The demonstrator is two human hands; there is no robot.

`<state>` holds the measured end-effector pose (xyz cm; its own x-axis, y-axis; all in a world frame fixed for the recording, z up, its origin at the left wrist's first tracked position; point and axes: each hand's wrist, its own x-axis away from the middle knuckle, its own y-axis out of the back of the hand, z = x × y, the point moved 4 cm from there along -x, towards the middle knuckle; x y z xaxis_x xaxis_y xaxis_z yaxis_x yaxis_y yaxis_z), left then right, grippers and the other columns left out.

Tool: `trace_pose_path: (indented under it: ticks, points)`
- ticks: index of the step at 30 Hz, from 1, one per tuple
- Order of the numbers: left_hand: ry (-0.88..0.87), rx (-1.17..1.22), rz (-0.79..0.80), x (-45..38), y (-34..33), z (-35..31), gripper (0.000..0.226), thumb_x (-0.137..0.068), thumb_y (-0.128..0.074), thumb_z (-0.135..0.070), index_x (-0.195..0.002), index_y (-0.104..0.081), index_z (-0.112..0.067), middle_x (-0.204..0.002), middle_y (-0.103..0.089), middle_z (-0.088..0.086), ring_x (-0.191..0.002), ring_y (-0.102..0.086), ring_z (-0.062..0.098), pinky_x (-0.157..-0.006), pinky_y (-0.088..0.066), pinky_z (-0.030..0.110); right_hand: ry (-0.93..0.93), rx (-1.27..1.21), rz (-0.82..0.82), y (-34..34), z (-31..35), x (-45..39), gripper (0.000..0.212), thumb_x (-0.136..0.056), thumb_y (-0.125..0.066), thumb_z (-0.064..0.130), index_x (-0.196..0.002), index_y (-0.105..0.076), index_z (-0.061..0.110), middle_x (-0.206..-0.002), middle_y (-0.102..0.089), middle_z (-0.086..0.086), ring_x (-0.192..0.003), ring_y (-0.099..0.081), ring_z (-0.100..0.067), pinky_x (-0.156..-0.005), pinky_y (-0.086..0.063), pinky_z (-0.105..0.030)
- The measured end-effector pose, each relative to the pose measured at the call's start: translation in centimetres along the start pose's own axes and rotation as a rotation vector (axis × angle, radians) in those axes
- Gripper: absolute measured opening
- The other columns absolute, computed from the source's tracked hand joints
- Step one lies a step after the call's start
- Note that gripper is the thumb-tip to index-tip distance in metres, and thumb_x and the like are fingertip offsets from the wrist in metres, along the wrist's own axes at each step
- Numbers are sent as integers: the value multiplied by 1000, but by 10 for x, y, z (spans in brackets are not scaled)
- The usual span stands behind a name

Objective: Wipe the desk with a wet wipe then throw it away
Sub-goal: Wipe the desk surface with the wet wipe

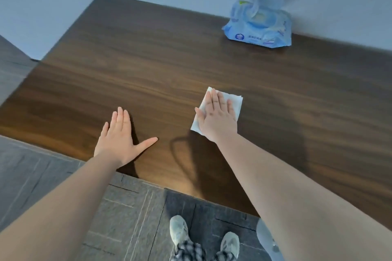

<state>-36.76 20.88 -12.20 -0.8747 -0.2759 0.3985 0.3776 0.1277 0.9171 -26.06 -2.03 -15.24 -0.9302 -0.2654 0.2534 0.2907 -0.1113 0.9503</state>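
I see right hand (216, 119) flat, fingers spread, pressing wet wipe (233, 104) on table (148, 59); left hand (118, 140) spread, empty. Wipe: limp, light; pinch a free corner.

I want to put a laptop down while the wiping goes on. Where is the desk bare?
The dark wooden desk is bare left of the blue wipes pack, and right of the right hand pressing the white wet wipe. The near edge holds the left hand.
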Motion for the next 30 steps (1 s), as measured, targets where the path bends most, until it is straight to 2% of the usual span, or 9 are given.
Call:
trace_pose_path:
  ticks: [3,5,12,16,23,26,30]
  points:
    - [174,20,11,-2,-2,73,132,-56,-15,-93,-148,10,-2,-159,11,14,-147,8,26,-120,-6,44,141,13,-20,-8,89,-28,66,-98,-13,49,-151,1,13,-161,4,4,-147,6,-16,-119,0,-41]
    - [180,40,-4,-5,-6,94,133,-55,-12,-95,-147,13,-3,-159,14,14,-147,10,26,-120,-4,44,225,23,-22,-14,141,-43,65,-98,-14,49,-151,-2,12,-161,1,3,-147,4,-16,-119,-2,-42]
    - [161,149,-64,-8,-9,99,130,-55,-12,-95,-147,17,-9,-159,17,8,-146,15,23,-117,6,42,439,18,-12,-32,276,-82,64,-99,-18,48,-151,-5,14,-161,-6,1,-147,-1,-15,-119,1,-41]
    - [135,178,-118,-8,-7,101,131,-46,9,-93,-148,16,-11,-160,12,6,-146,13,23,-114,11,39,528,29,-43,-37,323,-92,63,-99,-23,47,-151,-10,13,-160,-12,0,-147,-7,-15,-119,-4,-40]
    - [133,147,-101,-9,-13,103,134,-40,18,-92,-147,17,-11,-159,16,5,-145,17,22,-113,13,38,611,80,-29,-41,334,-96,63,-99,-18,49,-151,-7,15,-160,-10,-1,-147,-7,-17,-119,-5,-40]
    - [135,155,-97,-6,-12,102,133,-42,8,-91,-148,14,-11,-160,12,7,-146,14,22,-116,8,39,562,33,-32,-40,315,-80,63,-99,-20,49,-151,-8,15,-160,-12,-1,-147,-8,-16,-119,-5,-40]
    - [126,129,-52,-1,-10,101,128,-59,-12,-94,-148,12,-6,-159,14,12,-146,12,24,-117,3,41,504,6,23,-36,266,-51,64,-98,-17,49,-151,-3,15,-161,-6,0,-147,-2,-15,-118,1,-40]
